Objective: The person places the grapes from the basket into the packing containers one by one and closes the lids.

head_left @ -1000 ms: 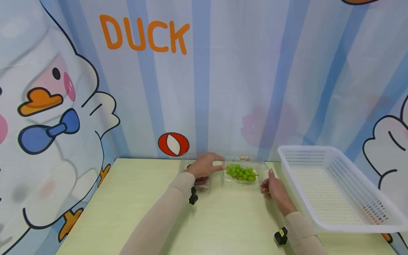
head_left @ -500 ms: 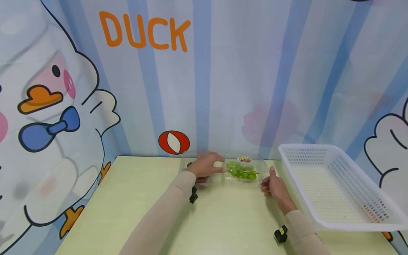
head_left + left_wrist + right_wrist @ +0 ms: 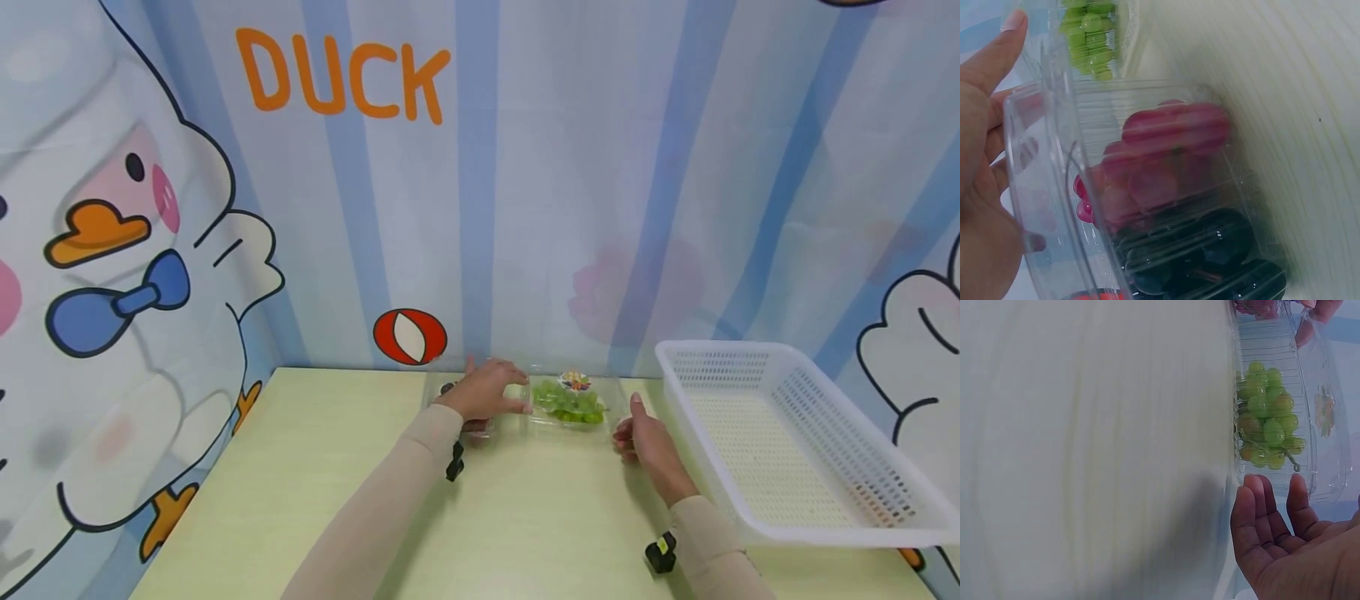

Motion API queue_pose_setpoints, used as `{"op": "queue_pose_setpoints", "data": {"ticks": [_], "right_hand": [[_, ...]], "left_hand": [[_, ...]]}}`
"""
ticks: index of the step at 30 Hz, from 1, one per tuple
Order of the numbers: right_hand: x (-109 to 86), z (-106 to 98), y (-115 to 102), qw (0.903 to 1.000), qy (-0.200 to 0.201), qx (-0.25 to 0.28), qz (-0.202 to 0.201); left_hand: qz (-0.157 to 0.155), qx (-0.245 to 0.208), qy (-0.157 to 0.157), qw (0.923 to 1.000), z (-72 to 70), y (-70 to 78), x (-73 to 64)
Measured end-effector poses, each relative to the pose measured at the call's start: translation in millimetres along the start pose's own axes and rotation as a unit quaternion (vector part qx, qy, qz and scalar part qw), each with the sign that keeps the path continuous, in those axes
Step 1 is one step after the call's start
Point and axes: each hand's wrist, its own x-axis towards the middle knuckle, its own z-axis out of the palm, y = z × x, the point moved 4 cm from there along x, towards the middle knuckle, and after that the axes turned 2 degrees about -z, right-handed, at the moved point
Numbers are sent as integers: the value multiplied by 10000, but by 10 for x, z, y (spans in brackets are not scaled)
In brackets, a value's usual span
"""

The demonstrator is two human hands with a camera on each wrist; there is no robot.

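Observation:
A clear plastic clamshell box point(image 3: 551, 421) at the table's back edge holds a bunch of green grapes point(image 3: 1266, 415). Its lid, with a fruit sticker point(image 3: 576, 381), leans partly over the grapes. My left hand point(image 3: 486, 392) reaches across a second clear box, with thumb and forefinger spread apart at the left end of the grape box. That second box point(image 3: 1104, 94) contains red grapes point(image 3: 1172, 128) and large dark fruit point(image 3: 1222, 240), mostly hidden by my hand in the head view. My right hand point(image 3: 648, 446), fingers bent loosely, is just off the grape box's right end.
A white perforated plastic basket point(image 3: 757, 525) stands on the right of the table. The pale yellow table point(image 3: 300, 450) ends at a striped duck-print curtain point(image 3: 547, 183), right behind the boxes.
The grape box's lid has tilted down and forward over the grapes, bringing its sticker into fuller view. Both hands have stayed almost in place; the head view has shifted slightly.

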Motion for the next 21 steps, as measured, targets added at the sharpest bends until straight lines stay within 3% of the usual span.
{"op": "queue_pose_setpoints", "data": {"ticks": [21], "right_hand": [[5,25,17,9998,67,78,-150]], "left_hand": [[-31,448,34,9990,5,29,-27]]}}
